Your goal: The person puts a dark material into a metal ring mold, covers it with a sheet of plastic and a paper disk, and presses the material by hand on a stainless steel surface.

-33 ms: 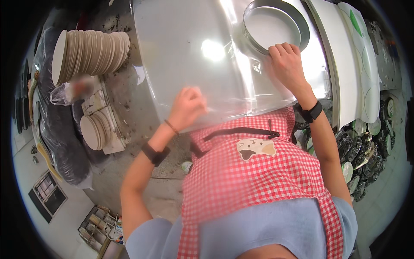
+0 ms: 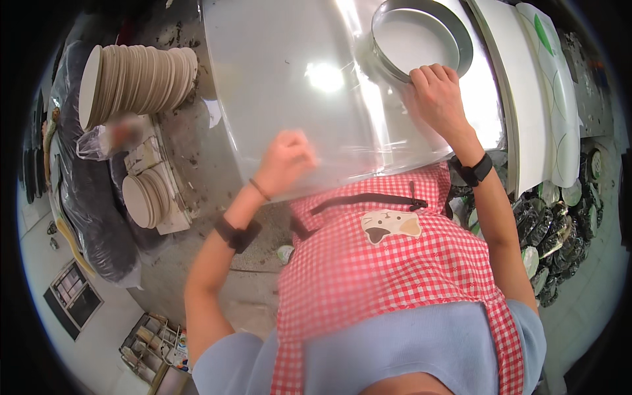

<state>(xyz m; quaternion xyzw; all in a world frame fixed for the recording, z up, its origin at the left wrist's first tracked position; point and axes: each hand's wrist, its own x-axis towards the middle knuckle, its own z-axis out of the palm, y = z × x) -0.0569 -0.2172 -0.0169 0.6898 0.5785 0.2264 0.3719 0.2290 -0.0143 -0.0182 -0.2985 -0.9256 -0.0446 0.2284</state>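
A round grey metal ring mould (image 2: 461, 41), with a pale round surface inside it, lies on the sheet-covered table. My right hand (image 2: 437, 97) is closed over its near rim, knuckles up. Clear plastic sheeting (image 2: 270, 85) covers the tabletop, glossy with bright reflections and creases. My left hand (image 2: 284, 161) hovers by the near left part of this sheeting, fingers curled in and a little blurred. What those fingers hold, if anything, cannot be made out.
To the left stand a long row of pale round discs (image 2: 135, 85) and a shorter stack of discs (image 2: 146, 199) on a stained block. Large black plastic-wrapped bags (image 2: 95, 178) lie beyond them. A white roll (image 2: 550, 99) borders the table's right side; several black-wrapped bundles (image 2: 559, 230) are piled below.
My left hand has shifted very slightly. My right hand and the ring mould look the same.
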